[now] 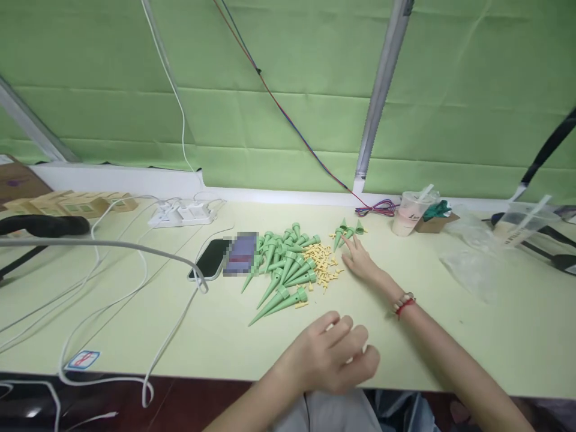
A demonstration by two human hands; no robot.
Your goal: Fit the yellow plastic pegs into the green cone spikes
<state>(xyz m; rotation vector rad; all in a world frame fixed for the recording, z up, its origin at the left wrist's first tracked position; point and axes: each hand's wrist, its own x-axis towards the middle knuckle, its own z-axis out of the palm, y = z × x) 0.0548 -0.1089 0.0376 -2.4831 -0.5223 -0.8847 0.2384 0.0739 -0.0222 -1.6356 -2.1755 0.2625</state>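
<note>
A heap of green plastic cone spikes (pixel 284 267) lies mid-table, next to a scatter of small yellow pieces (pixel 324 267). A few more green cones (pixel 346 232) sit apart behind them. My right hand (pixel 359 259) stretches out flat, fingertips at those separate cones; its fingers are apart and hold nothing. A red and beaded bracelet (pixel 402 304) is on that wrist. My left hand (pixel 335 357) rests near the table's front edge, fingers loosely curled, with nothing visible in it.
A dark phone (pixel 210 259) and a blurred card (pixel 242 254) lie left of the cones. White cables (pixel 135 294) and a power strip (pixel 182 213) cross the left side. A drink cup (pixel 409 213), clear bags (pixel 468 252) and a plastic container (pixel 524 223) stand at right.
</note>
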